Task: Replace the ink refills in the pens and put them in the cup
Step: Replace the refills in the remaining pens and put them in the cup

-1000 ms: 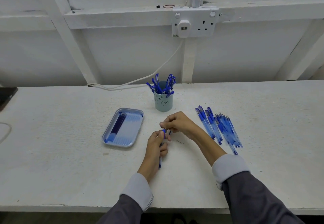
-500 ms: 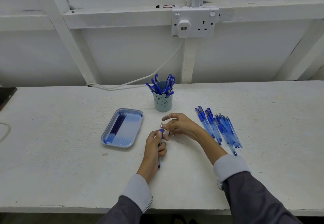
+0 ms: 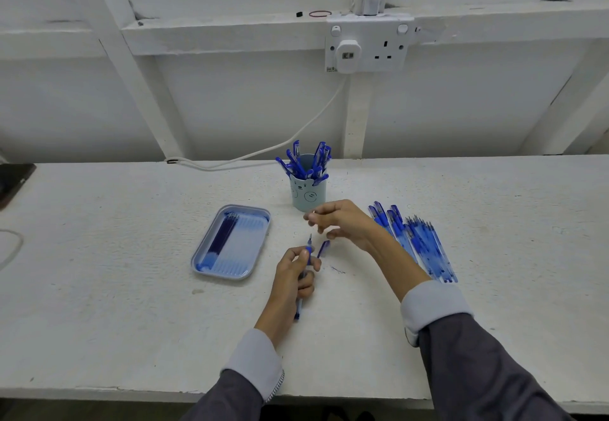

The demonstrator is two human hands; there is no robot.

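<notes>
My left hand (image 3: 295, 277) grips a blue pen (image 3: 299, 308) upright-tilted at mid-table, with the thin refill tip (image 3: 309, 239) sticking out of its top. My right hand (image 3: 346, 223) hovers just above and right of it, pinching a small clear tip piece (image 3: 313, 213) between thumb and forefinger. A blue pen cap (image 3: 324, 248) lies on the table between the hands. The pale blue bear-face cup (image 3: 308, 196) behind the hands holds several blue pens. A blue tray (image 3: 260, 219) to the left holds several refills.
A pile of several blue pens (image 3: 415, 242) lies to the right of my right wrist. A white cable (image 3: 250, 157) runs along the back of the table to a wall socket (image 3: 369, 45). A dark object (image 3: 13, 180) sits at the far left edge.
My right hand has lifted up and to the right, away from the pen's top, taking the small tip piece with it. The refill tip now shows bare above my left hand.
</notes>
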